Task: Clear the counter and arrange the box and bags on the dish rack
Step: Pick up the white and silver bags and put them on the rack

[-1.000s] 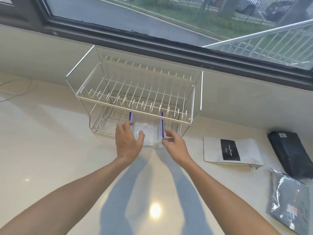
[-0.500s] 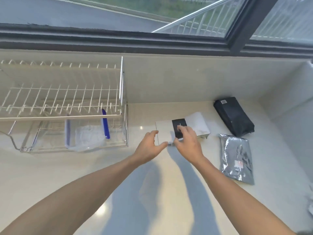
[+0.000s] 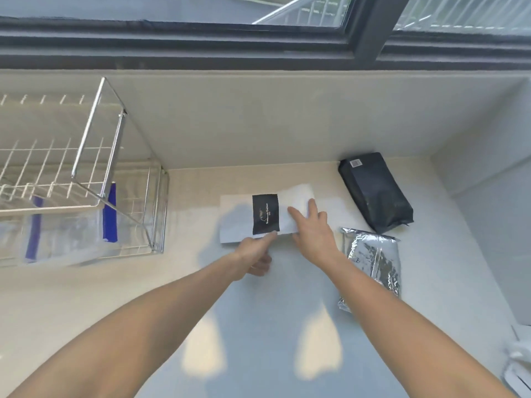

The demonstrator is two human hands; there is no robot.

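A white bag with a black label lies flat on the counter. My left hand touches its near edge with thumb and forefinger. My right hand rests flat on its right part, fingers spread. A black bag lies at the back right and a silver foil bag sits just in front of it. The wire dish rack stands at the left, with a clear box with blue clips on its lower shelf.
The pale counter meets a low wall under the dark window frame. A side wall closes the right end. A white object shows at the lower right edge.
The view swung right from the rack, leaving the clear box on the lower shelf. Both hands moved from the box to the white bag and now press on it.
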